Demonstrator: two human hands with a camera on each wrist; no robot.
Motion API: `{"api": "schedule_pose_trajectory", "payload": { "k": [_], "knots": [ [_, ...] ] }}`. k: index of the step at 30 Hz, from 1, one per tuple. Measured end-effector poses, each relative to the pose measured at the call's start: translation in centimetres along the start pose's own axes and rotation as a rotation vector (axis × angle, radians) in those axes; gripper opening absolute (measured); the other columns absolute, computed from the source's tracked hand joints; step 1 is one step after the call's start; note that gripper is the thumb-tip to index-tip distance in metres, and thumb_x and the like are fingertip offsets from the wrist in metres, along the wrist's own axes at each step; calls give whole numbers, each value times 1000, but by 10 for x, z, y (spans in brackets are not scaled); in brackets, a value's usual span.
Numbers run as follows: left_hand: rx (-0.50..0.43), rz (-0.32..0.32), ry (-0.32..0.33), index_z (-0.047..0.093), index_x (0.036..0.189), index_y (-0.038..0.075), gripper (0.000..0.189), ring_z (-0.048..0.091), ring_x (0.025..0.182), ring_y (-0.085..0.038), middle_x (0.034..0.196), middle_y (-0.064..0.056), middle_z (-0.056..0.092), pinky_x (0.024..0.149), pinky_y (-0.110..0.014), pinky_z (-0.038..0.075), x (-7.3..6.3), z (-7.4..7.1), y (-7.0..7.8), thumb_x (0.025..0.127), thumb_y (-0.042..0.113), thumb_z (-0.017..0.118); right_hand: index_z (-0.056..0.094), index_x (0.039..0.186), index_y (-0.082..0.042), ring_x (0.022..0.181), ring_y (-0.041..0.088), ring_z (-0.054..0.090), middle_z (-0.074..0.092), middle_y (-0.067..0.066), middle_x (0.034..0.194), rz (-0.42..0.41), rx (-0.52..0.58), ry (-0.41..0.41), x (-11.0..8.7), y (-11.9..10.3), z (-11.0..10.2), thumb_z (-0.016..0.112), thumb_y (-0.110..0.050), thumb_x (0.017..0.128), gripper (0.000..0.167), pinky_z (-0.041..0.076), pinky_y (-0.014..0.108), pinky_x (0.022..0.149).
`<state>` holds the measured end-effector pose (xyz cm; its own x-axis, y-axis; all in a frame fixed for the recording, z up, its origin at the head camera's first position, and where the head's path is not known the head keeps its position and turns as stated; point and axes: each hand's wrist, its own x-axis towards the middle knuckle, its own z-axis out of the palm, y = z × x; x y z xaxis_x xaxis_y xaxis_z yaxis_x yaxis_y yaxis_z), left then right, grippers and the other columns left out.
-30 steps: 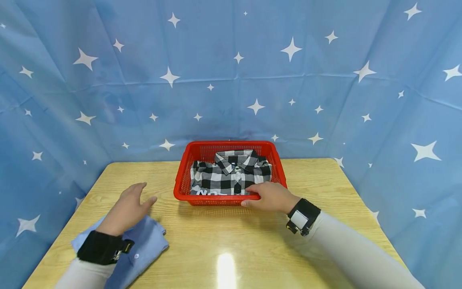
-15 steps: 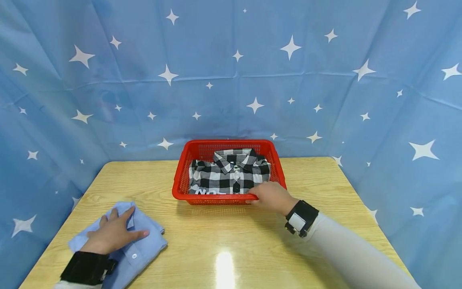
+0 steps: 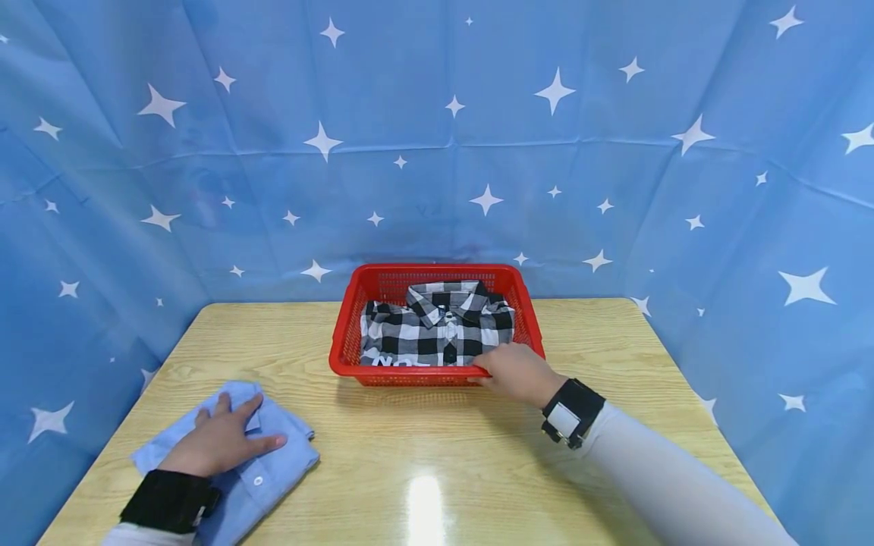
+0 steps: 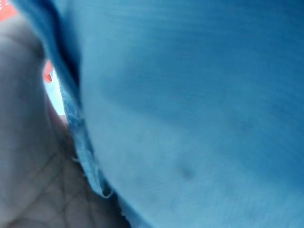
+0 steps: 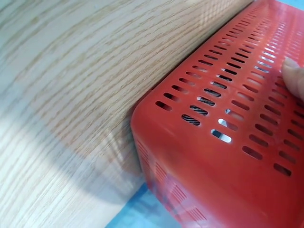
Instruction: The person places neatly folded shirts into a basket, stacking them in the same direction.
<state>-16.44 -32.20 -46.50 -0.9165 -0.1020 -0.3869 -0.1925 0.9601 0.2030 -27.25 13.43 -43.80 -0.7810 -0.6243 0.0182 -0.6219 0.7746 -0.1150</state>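
Head view | blue shirt (image 3: 249, 497): partly beneath left hand (image 3: 217, 441), cropped below | checked shirt (image 3: 437, 337): lettering (image 3: 392, 361) partly hidden by basket (image 3: 410, 371)

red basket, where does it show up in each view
Head: red basket just below centre.
Left wrist: red patches at the upper left may be it; too blurred to confirm.
Right wrist: it fills most of the right half, top to bottom.
Landmark: the wooden table under it, shared by head and right wrist only.
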Motion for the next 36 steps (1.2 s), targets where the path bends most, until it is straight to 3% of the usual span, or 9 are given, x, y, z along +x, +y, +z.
{"api": "schedule_pose_trajectory", "payload": {
  "k": [6, 16, 25, 36],
  "knots": [
    [42, 52, 16, 41, 157, 4, 121, 14, 136, -80, 155, -51, 16, 93, -90, 33, -3, 9, 14, 73, 88, 65, 81, 106, -19, 69, 11, 60, 76, -4, 84, 2, -6, 12, 1, 1, 1, 85, -28, 88, 21, 60, 34, 82],
    [99, 177, 19, 51, 155, 18, 110, 26, 143, -69, 163, -35, 29, 95, -89, 33, -16, 30, 76, 69, 83, 74, 81, 106, -18, 71, 12, 61, 75, -4, 84, 5, -10, 5, 5, 4, -2, 84, -28, 89, 21, 61, 34, 83],
    [99, 276, -21, 52, 154, 28, 102, 30, 148, -61, 167, -22, 33, 97, -90, 29, -32, 45, 116, 69, 77, 79, 81, 112, -19, 75, 13, 63, 77, -4, 89, 21, 6, -20, 13, 2, -2, 84, -30, 89, 26, 60, 36, 86],
    [124, 475, -77, 51, 154, 37, 97, 28, 154, -52, 170, -15, 31, 102, -90, 26, -29, 59, 176, 70, 77, 79, 81, 113, -20, 77, 11, 63, 78, -6, 90, 22, 2, -31, 15, 3, -3, 83, -31, 90, 26, 60, 35, 88]
  ]
}}
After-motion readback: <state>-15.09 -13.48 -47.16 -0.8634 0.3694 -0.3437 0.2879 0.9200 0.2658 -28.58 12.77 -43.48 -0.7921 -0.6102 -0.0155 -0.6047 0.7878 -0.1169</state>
